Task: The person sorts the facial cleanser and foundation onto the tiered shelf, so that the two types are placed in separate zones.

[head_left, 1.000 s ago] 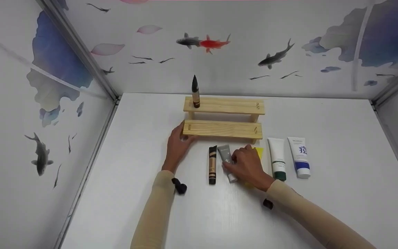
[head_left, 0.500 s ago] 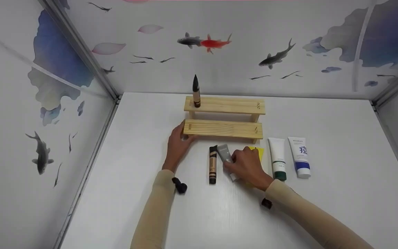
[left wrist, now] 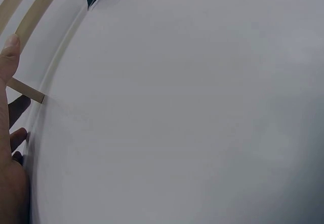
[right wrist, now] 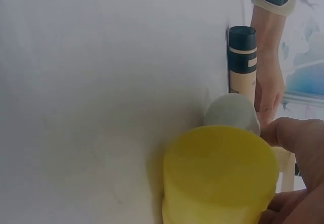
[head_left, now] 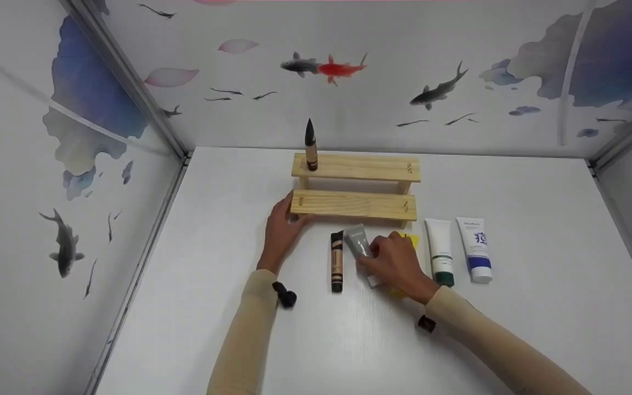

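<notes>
My left hand (head_left: 285,231) holds the left end of the lower step of a two-tier wooden rack (head_left: 354,204); in the left wrist view the thumb (left wrist: 10,57) lies against the wood. Below the rack, my right hand (head_left: 398,266) pinches a small grey squeeze tube (head_left: 356,241) between thumb and curled fingers, its crimped end pointing up and left. A yellow tube (head_left: 411,239) lies partly hidden under that hand, and its broad cap (right wrist: 220,168) fills the front of the right wrist view. Just left of the grey tube lies a black-and-tan tube (head_left: 337,262).
Another black-and-tan tube (head_left: 311,147) stands upright on the left of the rack's upper step. Right of my right hand lie a white tube with a green cap (head_left: 440,247) and a white tube with a blue band (head_left: 475,247). Printed walls border the white table (head_left: 184,329).
The grey tube's crimped end has shifted slightly away from me, toward the rack, in my right hand's grip. My left hand and the rack keep their place.
</notes>
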`<control>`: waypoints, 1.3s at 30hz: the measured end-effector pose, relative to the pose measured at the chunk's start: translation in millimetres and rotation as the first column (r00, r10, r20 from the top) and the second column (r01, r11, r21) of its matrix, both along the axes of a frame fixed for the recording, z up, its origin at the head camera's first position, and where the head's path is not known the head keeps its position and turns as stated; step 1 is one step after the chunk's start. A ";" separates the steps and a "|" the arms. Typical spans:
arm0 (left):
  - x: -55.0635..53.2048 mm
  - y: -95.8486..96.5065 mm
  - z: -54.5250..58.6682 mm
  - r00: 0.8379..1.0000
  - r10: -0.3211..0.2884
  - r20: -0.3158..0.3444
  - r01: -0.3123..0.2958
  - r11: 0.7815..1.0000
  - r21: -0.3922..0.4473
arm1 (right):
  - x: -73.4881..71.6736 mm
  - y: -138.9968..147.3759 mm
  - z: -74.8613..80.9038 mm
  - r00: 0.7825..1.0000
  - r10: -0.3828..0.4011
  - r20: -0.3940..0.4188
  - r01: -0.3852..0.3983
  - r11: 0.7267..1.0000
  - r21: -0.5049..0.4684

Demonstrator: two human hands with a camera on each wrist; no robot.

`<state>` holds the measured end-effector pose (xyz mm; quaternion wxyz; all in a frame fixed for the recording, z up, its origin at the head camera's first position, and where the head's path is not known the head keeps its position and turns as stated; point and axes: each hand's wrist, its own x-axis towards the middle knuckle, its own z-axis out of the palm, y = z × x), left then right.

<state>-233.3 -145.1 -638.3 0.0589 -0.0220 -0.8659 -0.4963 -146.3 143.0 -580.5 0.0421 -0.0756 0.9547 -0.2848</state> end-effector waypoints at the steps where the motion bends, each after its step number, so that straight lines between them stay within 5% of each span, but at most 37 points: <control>1: -0.2 0.2 -0.1 1.000 -0.001 -0.002 0.001 1.000 0.000 | 0.3 0.8 0.9 1.000 -0.003 0.001 0.003 1.000 -0.007; 19: -1.9 -2.5 -2.2 1.000 0.010 0.003 -0.010 1.000 0.009 | 3.8 26.4 18.1 0.995 -0.087 -0.053 0.073 0.973 -0.220; 32: -0.7 -0.8 -3.8 1.000 0.002 0.005 -0.002 1.000 0.009 | 0.3 54.6 28.4 0.985 -0.172 0.003 0.164 0.935 -0.316; 39: 0.2 -0.4 -2.2 1.000 0.004 0.029 -0.005 1.000 0.007 | -3.2 65.1 31.8 0.975 -0.216 -0.051 0.187 0.924 -0.334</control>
